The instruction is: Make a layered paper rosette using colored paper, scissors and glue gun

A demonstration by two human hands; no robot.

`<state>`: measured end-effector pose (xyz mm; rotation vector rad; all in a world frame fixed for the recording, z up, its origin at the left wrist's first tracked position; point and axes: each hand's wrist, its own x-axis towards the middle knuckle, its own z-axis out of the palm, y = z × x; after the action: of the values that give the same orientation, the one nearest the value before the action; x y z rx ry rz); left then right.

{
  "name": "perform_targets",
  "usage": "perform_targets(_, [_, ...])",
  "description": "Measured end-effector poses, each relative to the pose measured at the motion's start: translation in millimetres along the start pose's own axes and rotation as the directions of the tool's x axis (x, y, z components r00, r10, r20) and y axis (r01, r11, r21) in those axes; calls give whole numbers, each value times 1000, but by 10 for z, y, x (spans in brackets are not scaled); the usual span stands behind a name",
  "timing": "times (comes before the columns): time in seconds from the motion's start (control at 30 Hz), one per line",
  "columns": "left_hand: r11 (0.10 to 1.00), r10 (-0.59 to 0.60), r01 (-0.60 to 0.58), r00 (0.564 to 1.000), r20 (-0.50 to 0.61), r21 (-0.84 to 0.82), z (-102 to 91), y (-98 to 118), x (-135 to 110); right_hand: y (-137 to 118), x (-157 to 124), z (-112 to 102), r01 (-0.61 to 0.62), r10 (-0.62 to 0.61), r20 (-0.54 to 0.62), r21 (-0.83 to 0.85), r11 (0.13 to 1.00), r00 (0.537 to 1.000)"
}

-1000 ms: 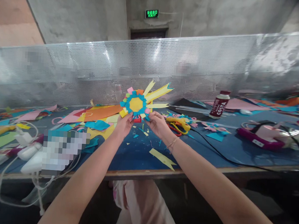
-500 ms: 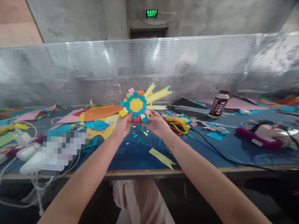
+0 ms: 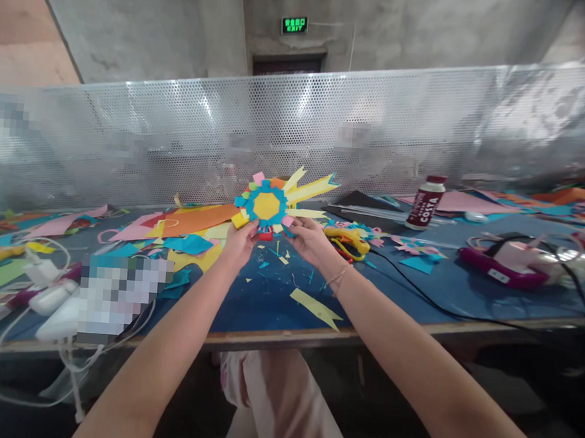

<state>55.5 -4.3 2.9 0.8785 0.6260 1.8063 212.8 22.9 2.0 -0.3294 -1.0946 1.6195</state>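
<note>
Both hands hold up a paper rosette point(image 3: 266, 206) above the blue table. Its centre is a yellow disc ringed in blue, with loops of several colours around the rim and yellow notched ribbon tails reaching to the upper right. My left hand point(image 3: 241, 243) pinches its lower left edge, fingers closed. Closed on the lower right edge is my right hand point(image 3: 311, 240); its rear fingers are partly hidden. Below lie small paper scraps and a pale yellow notched strip point(image 3: 315, 307). A yellow-handled tool point(image 3: 348, 241) rests just beyond my right hand.
Coloured paper sheets point(image 3: 199, 220) spread across the left. A dark red bottle point(image 3: 425, 203) stands at right, near a purple power strip point(image 3: 502, 268) and a black cable point(image 3: 417, 294). White chargers and cords point(image 3: 54, 296) crowd the left front. A perforated metal screen point(image 3: 188, 132) runs behind.
The rosette stays between both hands, with only a very slight shift in its position. The whole view has moved a little; neither hand has let go.
</note>
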Motion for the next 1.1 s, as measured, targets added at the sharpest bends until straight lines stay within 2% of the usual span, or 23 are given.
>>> perform_targets(0.37, [999, 27, -27, 1000, 8, 43, -7, -37, -9, -26, -17, 13, -25, 26, 24, -59, 998, 999])
perform_targets(0.6, [995, 70, -70, 998, 1, 77, 50, -10, -62, -46, -48, -2, -23, 22, 111, 7, 1000, 994])
perform_targets(0.77, [991, 110, -108, 993, -32, 75, 72, -47, -76, -35, -39, -4, -7, 8, 135, -8, 1000, 991])
perform_targets(1.1, [990, 137, -133, 986, -96, 48, 98, -87, -80, 6, -41, 22, -16, 15, 103, 18, 1000, 995])
